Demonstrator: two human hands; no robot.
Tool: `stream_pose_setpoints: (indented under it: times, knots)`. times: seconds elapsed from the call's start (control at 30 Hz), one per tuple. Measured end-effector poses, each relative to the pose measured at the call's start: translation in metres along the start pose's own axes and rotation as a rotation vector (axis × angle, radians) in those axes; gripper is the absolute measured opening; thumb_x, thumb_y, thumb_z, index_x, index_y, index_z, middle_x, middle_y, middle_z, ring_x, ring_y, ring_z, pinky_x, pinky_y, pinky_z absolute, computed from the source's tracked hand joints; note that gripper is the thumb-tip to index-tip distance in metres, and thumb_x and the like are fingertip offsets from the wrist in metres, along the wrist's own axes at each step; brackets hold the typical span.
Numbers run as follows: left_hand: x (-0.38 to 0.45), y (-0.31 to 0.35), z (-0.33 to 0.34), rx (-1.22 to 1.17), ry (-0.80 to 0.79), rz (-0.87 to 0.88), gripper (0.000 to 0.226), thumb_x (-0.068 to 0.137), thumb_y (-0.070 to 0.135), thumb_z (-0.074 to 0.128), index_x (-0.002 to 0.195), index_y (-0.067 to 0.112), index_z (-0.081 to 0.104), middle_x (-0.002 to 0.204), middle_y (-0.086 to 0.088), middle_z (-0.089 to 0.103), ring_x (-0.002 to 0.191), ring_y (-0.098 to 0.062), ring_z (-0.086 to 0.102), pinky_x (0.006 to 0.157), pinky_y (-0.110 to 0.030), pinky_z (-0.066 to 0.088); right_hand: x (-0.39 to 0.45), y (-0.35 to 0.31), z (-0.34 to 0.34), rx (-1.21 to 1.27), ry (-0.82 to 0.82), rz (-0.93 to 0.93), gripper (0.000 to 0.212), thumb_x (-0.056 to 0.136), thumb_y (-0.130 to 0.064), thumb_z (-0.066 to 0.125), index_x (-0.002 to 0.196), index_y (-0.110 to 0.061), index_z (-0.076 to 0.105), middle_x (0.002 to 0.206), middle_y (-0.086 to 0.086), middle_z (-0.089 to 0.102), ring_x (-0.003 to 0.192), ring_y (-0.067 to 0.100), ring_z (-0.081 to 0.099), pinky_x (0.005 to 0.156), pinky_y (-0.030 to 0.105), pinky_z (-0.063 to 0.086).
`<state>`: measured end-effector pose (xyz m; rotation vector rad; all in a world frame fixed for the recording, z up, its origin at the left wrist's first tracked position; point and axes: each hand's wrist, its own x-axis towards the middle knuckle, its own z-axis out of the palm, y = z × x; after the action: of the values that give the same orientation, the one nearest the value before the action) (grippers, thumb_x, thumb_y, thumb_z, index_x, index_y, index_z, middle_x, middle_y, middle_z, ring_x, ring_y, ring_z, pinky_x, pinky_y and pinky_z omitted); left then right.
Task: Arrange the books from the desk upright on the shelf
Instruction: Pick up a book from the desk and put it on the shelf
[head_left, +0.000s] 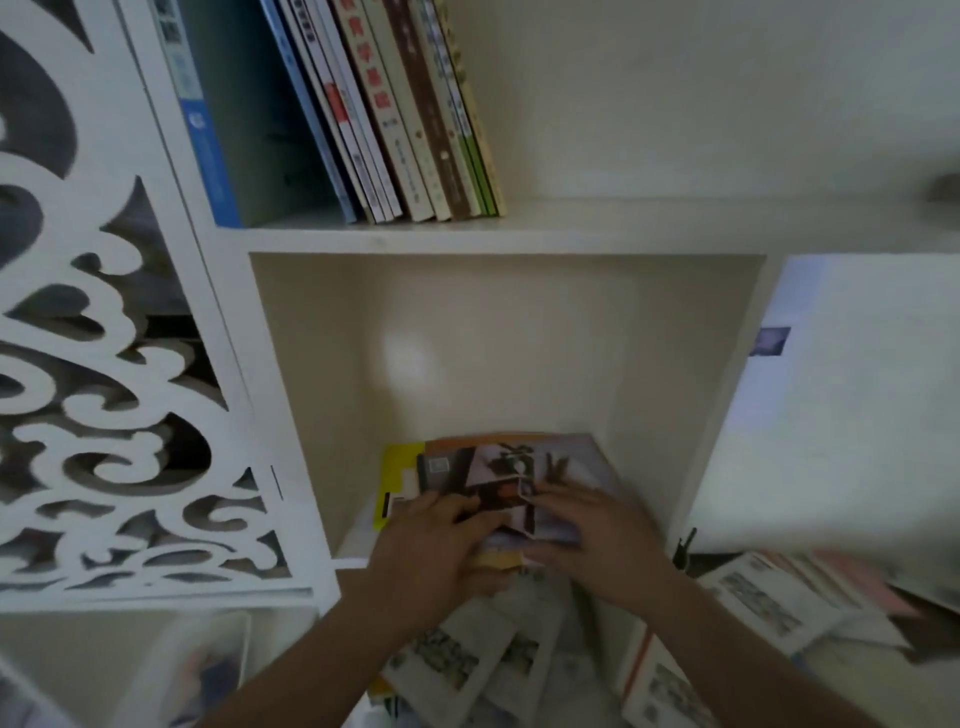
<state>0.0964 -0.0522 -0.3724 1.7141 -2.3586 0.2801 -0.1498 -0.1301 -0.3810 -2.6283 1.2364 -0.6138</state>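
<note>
Both hands work at the bottom centre of the frame, at the mouth of the lower cubby (498, 338). The left hand (431, 545) grips the near edge of a small stack (509, 483) of books, fingers on the top cover and thumb apparently underneath; a yellow edge shows below the fingers. The right hand (592, 530) lies on the same cover with fingers spread fairly wide, pressing; motion blur hides whether the thumb hooks the edge. The stack lies flat, partly inside the cubby, with a yellow book (397, 467) protruding at its left.

On the upper shelf (623, 228), upper centre of the frame, a row of books (405, 119) stands leaning left. More books (753, 608) lie scattered on the desk at lower right and bottom centre.

Probable faults from this position:
- Stack splays when tipped upright, because the covers look thin and the grip is one-sided.
- Yellow book slides out, being offset from the rest.
- Upright books topple, since the cubby offers no side support near them.
</note>
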Motion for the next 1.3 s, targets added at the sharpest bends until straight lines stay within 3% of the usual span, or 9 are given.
stream_pose_setpoints:
  times: [0.1, 0.27, 0.4, 0.6, 0.77, 0.9, 1.03, 1.13, 1.3]
  knots:
    - [-0.007, 0.004, 0.001, -0.077, 0.205, 0.034, 0.059, 0.093, 0.078, 0.043, 0.144, 0.048, 0.051, 0.115, 0.013, 0.072, 0.095, -0.019, 0.068, 0.075, -0.035, 0.059, -0.012, 0.001, 0.003, -0.173, 0.182, -0.023, 0.074, 0.089, -0.088, 0.041, 0.137, -0.037, 0.066, 0.144, -0.014, 0.063, 0.132, 0.017, 0.060, 0.109, 0.048, 0.049]
    - [0.012, -0.005, -0.015, -0.008, 0.102, 0.113, 0.059, 0.090, 0.074, 0.056, 0.144, 0.053, 0.050, 0.155, 0.007, 0.049, 0.138, -0.029, 0.047, 0.113, -0.049, 0.042, -0.022, 0.006, 0.007, -0.073, 0.262, 0.081, 0.066, 0.091, -0.065, 0.060, 0.145, -0.028, 0.056, 0.156, -0.001, 0.051, 0.143, 0.029, 0.049, 0.114, 0.051, 0.043]
    - [0.044, -0.001, -0.032, -0.042, -0.080, 0.208, 0.047, 0.085, 0.064, 0.068, 0.129, 0.049, 0.066, 0.139, 0.017, 0.060, 0.114, -0.021, 0.061, 0.086, -0.031, 0.049, -0.024, 0.002, 0.003, 0.163, 0.245, 0.247, 0.069, 0.085, -0.057, 0.069, 0.141, -0.017, 0.064, 0.155, 0.002, 0.053, 0.143, 0.023, 0.049, 0.119, 0.039, 0.037]
    - [0.052, -0.007, -0.003, 0.192, 0.098, 0.368, 0.044, 0.090, 0.040, 0.048, 0.127, 0.028, 0.067, 0.107, 0.003, 0.076, 0.074, -0.020, 0.071, 0.050, -0.028, 0.053, -0.025, -0.005, -0.005, 0.213, 0.290, 0.268, 0.055, 0.088, -0.035, 0.083, 0.139, -0.024, 0.063, 0.159, -0.014, 0.039, 0.144, 0.008, 0.037, 0.120, 0.030, 0.031]
    - [0.051, -0.018, -0.014, 0.182, 0.229, 0.352, 0.045, 0.086, 0.035, 0.049, 0.125, 0.031, 0.070, 0.093, 0.005, 0.078, 0.059, -0.018, 0.068, 0.041, -0.025, 0.046, -0.021, -0.014, -0.014, 0.204, 0.455, 0.324, 0.051, 0.090, -0.008, 0.077, 0.138, -0.020, 0.063, 0.154, -0.001, 0.051, 0.140, 0.019, 0.046, 0.119, 0.033, 0.033]
    - [0.054, -0.043, -0.037, 0.133, 0.296, 0.290, 0.046, 0.091, 0.039, 0.046, 0.133, 0.033, 0.063, 0.087, 0.004, 0.075, 0.058, -0.019, 0.066, 0.043, -0.027, 0.047, -0.006, -0.023, -0.035, 0.114, 0.575, 0.300, 0.034, 0.088, 0.000, 0.075, 0.115, -0.020, 0.074, 0.113, -0.004, 0.071, 0.107, 0.017, 0.064, 0.097, 0.027, 0.047]
    - [0.050, -0.041, -0.058, -0.104, 0.161, 0.172, 0.035, 0.103, 0.058, 0.043, 0.131, 0.039, 0.054, 0.102, 0.006, 0.073, 0.084, -0.021, 0.070, 0.064, -0.029, 0.046, 0.026, -0.068, -0.071, 0.524, 0.556, 0.237, 0.035, 0.087, -0.006, 0.081, 0.106, -0.034, 0.072, 0.095, -0.014, 0.074, 0.091, 0.000, 0.067, 0.085, 0.011, 0.047]
    - [0.051, -0.032, -0.078, -0.460, 0.227, -0.015, 0.014, 0.104, 0.051, 0.049, 0.099, 0.039, 0.055, 0.088, 0.008, 0.068, 0.082, -0.018, 0.067, 0.066, -0.030, 0.046, 0.050, -0.089, -0.084, 0.731, 0.601, 0.199, 0.045, 0.085, -0.013, 0.085, 0.113, -0.043, 0.067, 0.108, -0.009, 0.068, 0.099, 0.003, 0.066, 0.083, 0.017, 0.053]
    - [0.031, -0.031, -0.104, -1.339, 0.166, -0.340, 0.023, 0.106, 0.033, 0.057, 0.124, 0.024, 0.067, 0.104, -0.001, 0.080, 0.096, -0.021, 0.077, 0.091, -0.046, 0.061, 0.055, -0.075, -0.085, 0.898, 0.565, 0.409, 0.091, 0.079, -0.037, 0.091, 0.150, -0.046, 0.036, 0.136, -0.007, 0.060, 0.117, 0.013, 0.065, 0.091, 0.039, 0.063]
